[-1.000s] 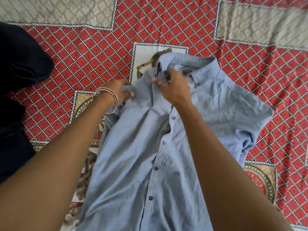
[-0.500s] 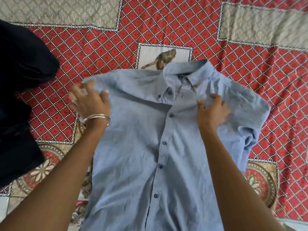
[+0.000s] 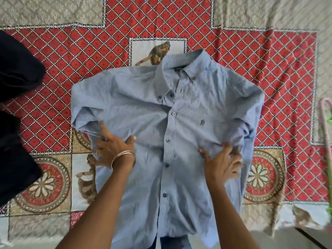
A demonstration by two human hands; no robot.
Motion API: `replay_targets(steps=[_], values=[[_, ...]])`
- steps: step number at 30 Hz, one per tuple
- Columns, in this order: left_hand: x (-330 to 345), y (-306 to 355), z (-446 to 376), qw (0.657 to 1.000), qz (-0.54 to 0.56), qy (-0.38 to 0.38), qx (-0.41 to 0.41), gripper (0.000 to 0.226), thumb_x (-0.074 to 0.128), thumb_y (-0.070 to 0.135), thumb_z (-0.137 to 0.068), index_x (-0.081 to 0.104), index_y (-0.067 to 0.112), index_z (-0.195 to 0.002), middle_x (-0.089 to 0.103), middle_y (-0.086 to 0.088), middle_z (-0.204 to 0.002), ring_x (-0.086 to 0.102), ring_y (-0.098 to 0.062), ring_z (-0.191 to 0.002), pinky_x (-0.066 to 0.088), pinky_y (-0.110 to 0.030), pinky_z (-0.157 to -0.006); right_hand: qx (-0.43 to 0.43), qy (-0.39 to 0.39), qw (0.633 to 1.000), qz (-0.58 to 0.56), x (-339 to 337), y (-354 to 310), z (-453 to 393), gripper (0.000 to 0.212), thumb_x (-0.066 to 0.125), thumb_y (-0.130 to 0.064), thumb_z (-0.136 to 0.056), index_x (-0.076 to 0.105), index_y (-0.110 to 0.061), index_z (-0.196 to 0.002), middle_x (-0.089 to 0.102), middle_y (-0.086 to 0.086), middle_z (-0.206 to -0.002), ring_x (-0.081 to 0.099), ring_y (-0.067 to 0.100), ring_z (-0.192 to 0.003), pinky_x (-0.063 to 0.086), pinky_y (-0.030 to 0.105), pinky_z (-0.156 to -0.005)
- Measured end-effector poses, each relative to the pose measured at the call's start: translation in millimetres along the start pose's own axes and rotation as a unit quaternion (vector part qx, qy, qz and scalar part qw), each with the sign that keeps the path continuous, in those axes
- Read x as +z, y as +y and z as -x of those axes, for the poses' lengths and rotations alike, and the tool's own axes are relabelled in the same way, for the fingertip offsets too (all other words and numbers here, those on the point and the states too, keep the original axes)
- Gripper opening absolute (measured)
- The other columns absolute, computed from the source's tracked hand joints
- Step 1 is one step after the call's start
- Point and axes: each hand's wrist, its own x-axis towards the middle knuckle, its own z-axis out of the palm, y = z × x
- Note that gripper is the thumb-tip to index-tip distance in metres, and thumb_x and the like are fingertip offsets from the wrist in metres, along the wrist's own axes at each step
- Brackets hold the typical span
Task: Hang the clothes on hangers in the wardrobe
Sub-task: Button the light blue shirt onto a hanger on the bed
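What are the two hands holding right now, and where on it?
Nothing is gripped. The left hand and right hand press spread fingers on the blue shirt at its sides below the sleeves, flat on the bedspread.

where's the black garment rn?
Head view, far left edge: the black garment lies bunched on the patterned bedspread, left of the blue shirt and apart from it; the left hand on the shirt isn't touching it.

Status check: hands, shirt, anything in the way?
Both hands, left and right, flat on blue shirt. Shirt buttoned, spread on bedspread. No hanger visible. Black garment lies left.
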Motion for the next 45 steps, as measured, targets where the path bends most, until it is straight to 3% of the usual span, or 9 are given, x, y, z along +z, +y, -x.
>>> replay_targets(steps=[7, 12, 21, 24, 27, 31, 35, 40, 45], values=[[-6.0, -27.9, -16.9, 0.990, 0.136, -0.040, -0.023, 0.045, 0.075, 0.036, -0.076, 0.065, 0.000, -0.102, 0.067, -0.025, -0.100, 0.062, -0.043, -0.094, 0.044, -0.041, -0.074, 0.111, -0.042, 0.983, -0.139, -10.6, 20.3, -12.4, 0.022, 0.065, -0.031, -0.088, 0.065, -0.014, -0.102, 0.069, 0.016, -0.105, 0.059, 0.037, -0.108, 0.038, 0.049, -0.097], [-24.0, -43.6, -13.9, 0.981, 0.187, 0.041, 0.035, 0.029, 0.073, 0.023, -0.080, 0.064, 0.001, -0.096, 0.068, -0.023, -0.093, 0.062, -0.041, -0.088, 0.045, -0.042, -0.074, 0.029, 0.075, 0.966, -0.246, -39.0, 45.1, 6.3, 0.011, 0.065, -0.011, -0.088, 0.070, -0.001, -0.091, 0.070, 0.020, -0.085, 0.063, 0.035, -0.082, 0.038, 0.030, -0.070], [-23.0, -39.5, -5.5, 0.982, -0.084, 0.054, 0.163, 0.040, 0.065, 0.006, -0.082, 0.044, 0.009, -0.116, 0.057, -0.028, -0.102, 0.057, -0.045, -0.096, 0.046, -0.051, -0.075, 0.025, 0.019, 0.999, 0.041, -32.5, 43.8, 18.3, 0.025, 0.058, 0.002, -0.084, 0.054, 0.002, -0.108, 0.059, 0.026, -0.106, 0.060, 0.042, -0.095, 0.047, 0.043, -0.070], [-24.0, -28.2, -1.2, 0.909, -0.084, 0.155, 0.377, 0.046, 0.070, 0.007, -0.071, 0.056, 0.013, -0.114, 0.054, -0.022, -0.102, 0.053, -0.039, -0.091, 0.046, -0.047, -0.070, -0.239, 0.093, 0.966, -0.020, -28.2, 21.2, 23.5, 0.026, 0.062, -0.003, -0.072, 0.057, -0.003, -0.097, 0.056, 0.023, -0.094, 0.055, 0.040, -0.082, 0.042, 0.042, -0.065], [-8.4, -3.9, -2.2, 0.769, -0.120, 0.038, 0.626, 0.056, 0.084, 0.014, -0.063, 0.063, 0.019, -0.115, 0.054, -0.018, -0.124, 0.057, -0.039, -0.101, 0.053, -0.047, -0.070, -0.379, -0.041, 0.924, -0.026, -22.3, 3.6, 23.0, 0.049, 0.073, -0.019, -0.077, 0.056, -0.016, -0.124, 0.048, 0.013, -0.131, 0.044, 0.037, -0.115, 0.043, 0.048, -0.091], [-2.8, 7.4, -16.3, 0.848, -0.284, -0.150, 0.421, 0.097, 0.071, 0.041, -0.079, 0.002, 0.050, -0.146, -0.013, -0.004, -0.158, 0.010, -0.043, -0.141, 0.034, -0.059, -0.104, -0.193, -0.228, 0.947, 0.119, -15.7, 11.2, 26.2, 0.115, 0.079, -0.042, -0.073, -0.010, -0.055, -0.145, -0.022, -0.005, -0.158, -0.012, 0.039, -0.145, 0.015, 0.077, -0.102], [-13.5, 28.9, -14.3, 0.868, -0.320, -0.194, 0.326, 0.101, 0.066, 0.042, -0.084, -0.015, 0.049, -0.143, -0.020, -0.008, -0.157, 0.007, -0.044, -0.142, 0.030, -0.070, -0.099, -0.151, -0.226, 0.953, 0.133, -10.4, 16.5, 28.6, 0.130, 0.081, -0.036, -0.073, -0.031, -0.051, -0.139, -0.039, -0.006, -0.151, -0.029, 0.036, -0.141, 0.007, 0.083, -0.096], [-22.0, 51.0, 24.8, 0.879, -0.260, -0.110, 0.384, 0.044, 0.053, 0.027, -0.092, 0.044, 0.025, -0.135, 0.034, -0.009, -0.143, 0.036, -0.032, -0.130, 0.028, -0.054, -0.105, -0.153, -0.209, 0.961, 0.096, -25.1, 19.7, 14.4, 0.087, 0.068, -0.026, -0.085, 0.012, -0.040, -0.149, 0.000, -0.002, -0.161, 0.002, 0.033, -0.146, 0.019, 0.071, -0.104], [-21.4, 58.4, 61.4, 0.856, -0.132, -0.224, 0.447, 0.037, 0.053, 0.018, -0.091, 0.055, 0.019, -0.128, 0.047, -0.009, -0.130, 0.049, -0.032, -0.117, 0.040, -0.040, -0.095, -0.151, -0.111, 0.964, -0.187, -47.5, 23.7, -6.9, 0.028, 0.060, -0.013, -0.088, 0.065, -0.015, -0.114, 0.070, 0.011, -0.102, 0.064, 0.033, -0.097, 0.049, 0.041, -0.083]])
